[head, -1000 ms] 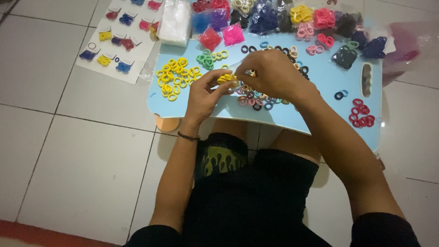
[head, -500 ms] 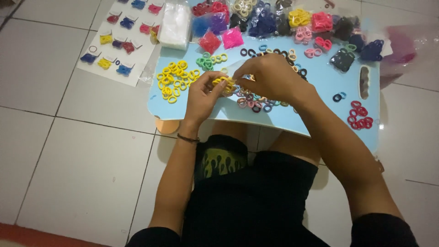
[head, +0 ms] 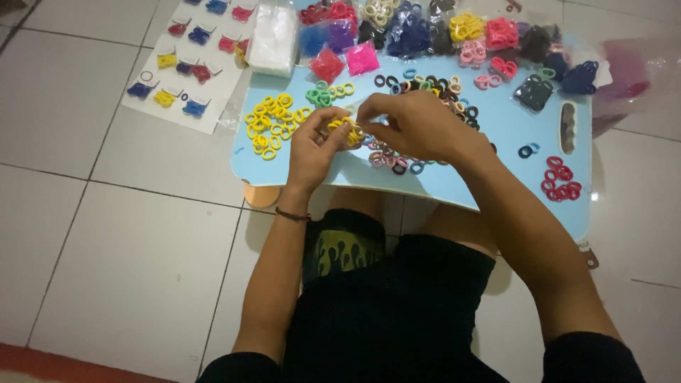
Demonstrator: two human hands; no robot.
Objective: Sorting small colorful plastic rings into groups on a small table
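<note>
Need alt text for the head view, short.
Seen from above, a seated person's left hand and right hand pinch yellow hair ties over a light blue lap table strewn with sorted coloured ties; carded ties lie on the tiled floor.

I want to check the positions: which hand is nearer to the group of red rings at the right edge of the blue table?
Right. The right hand is mid-table, left of the red rings; the left hand is farther left, holding yellow rings.

Yellow hair ties (head: pixel 345 130) bunched, pinched above blue table.
</note>
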